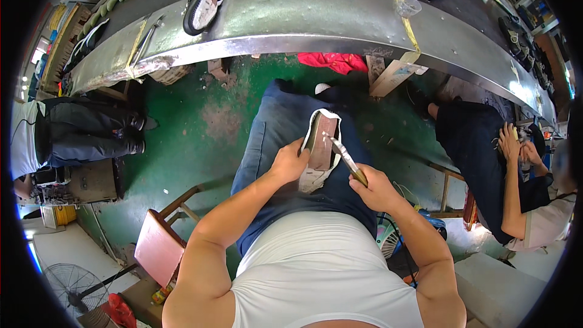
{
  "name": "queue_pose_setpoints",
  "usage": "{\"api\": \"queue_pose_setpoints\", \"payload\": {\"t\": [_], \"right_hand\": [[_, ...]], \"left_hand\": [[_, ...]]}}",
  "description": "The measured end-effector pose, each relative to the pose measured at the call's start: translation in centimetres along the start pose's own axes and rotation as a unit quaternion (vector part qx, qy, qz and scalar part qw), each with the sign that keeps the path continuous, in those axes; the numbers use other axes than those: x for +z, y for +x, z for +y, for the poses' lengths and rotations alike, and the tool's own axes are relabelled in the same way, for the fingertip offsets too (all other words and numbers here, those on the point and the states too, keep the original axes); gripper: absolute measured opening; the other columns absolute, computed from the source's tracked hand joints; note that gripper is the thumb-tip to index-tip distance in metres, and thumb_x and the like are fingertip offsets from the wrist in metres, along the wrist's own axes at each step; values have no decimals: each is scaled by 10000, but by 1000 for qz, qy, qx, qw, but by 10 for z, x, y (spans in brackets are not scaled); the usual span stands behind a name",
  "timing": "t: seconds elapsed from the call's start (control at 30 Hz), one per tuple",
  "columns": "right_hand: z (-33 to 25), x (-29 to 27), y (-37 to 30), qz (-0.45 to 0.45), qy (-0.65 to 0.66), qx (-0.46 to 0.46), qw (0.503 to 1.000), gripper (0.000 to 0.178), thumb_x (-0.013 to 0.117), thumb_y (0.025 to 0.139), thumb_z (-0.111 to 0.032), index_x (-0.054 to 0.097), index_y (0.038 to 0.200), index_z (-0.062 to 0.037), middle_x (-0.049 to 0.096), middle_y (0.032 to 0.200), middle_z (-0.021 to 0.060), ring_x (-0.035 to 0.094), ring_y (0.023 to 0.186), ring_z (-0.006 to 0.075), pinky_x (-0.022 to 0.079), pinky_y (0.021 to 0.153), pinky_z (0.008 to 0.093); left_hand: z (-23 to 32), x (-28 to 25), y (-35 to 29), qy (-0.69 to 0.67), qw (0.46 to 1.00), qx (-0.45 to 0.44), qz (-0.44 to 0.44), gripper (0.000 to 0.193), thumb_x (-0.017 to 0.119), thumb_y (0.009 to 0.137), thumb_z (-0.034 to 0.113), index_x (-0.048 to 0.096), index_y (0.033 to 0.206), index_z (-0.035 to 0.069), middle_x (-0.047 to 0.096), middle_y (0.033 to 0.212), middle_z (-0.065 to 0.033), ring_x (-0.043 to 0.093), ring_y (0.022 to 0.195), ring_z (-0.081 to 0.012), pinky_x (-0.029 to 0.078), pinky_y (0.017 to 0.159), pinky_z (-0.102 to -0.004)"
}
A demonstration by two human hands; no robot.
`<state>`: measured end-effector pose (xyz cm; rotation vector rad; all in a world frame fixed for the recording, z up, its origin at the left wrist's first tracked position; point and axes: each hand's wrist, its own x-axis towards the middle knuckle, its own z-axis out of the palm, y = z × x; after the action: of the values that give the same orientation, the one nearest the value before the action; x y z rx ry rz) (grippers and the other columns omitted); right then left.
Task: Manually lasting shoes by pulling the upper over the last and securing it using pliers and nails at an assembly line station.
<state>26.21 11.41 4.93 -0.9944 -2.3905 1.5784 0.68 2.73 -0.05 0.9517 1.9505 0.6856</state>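
shoe (320, 146) in left hand (290, 163), pliers (346, 159) in right hand (375, 189)

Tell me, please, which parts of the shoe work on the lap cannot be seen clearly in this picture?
- Head view: the near end of the shoe upper is hidden by the left hand.
- The tool: its handle is hidden inside the right hand.
- The tool's tip is too small to tell its kind.
- The shoe's far side faces away.

No boxes, labels, signs or screens can be made out in this picture. Nothing on the long metal bench (316, 15) at the top looks like a package or has a tag that shows. The far corners are too small and blurry to tell.
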Motion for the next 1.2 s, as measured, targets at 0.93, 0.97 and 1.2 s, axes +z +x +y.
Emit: {"api": "queue_pose_setpoints", "payload": {"t": [0.93, 0.97, 1.2], "right_hand": [[-15, 12, 31, -184, -337, -104, 917, 244, 637, 866, -111, 585, 1061, 23, 657, 921, 215, 667, 790, 378, 538, 685, 458], [-13, 16, 27, -133, -295, -106, 940, 254, 646, 865, -122, 582, 1074, 8, 654, 927, 214, 667, 814, 377, 537, 692, 458], [-3, -9, 28, -31, -278, -162, 946, 346, 638, 891, -123, 547, 1185, 34, 631, 1030, 211, 644, 967, 400, 529, 831, 489]], "left_hand": [[-39, 54, -17, -333, 935, -105, 58, 616, 282, 1089, 436, 374, 1505, -8, 447, 1510, -198, 386, 1421, -282, 300, 1157, -332], [-38, 52, -13, -242, 962, -87, 92, 607, 291, 1091, 446, 465, 1464, 0, 539, 1438, -194, 472, 1359, -264, 355, 1120, -325], [-35, 50, -15, -75, 984, 54, 153, 518, 316, 1076, 324, 514, 1399, -29, 551, 1365, -290, 504, 1301, -429, 398, 1103, -432]]}}
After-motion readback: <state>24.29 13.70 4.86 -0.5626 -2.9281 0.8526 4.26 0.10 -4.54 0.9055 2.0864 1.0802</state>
